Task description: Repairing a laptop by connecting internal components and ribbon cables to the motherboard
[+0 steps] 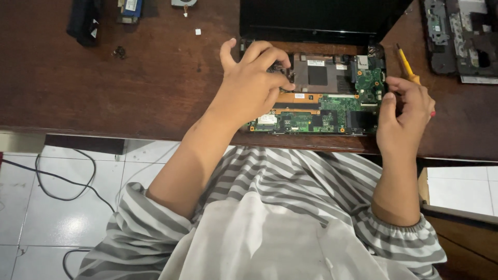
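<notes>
An opened laptop base with a bare green circuit board lies at the near edge of a dark wooden table. My left hand rests on the board's left part, fingers bent, fingertips touching a dark part near the copper heat plate. My right hand grips the base's right edge and also holds a yellow-handled screwdriver, which points away from me. The laptop's dark screen stands behind the board.
A removed laptop cover panel lies at the far right. A black pouch, small parts and a loose screw sit at the far left. Cables trail over the white tiled floor below.
</notes>
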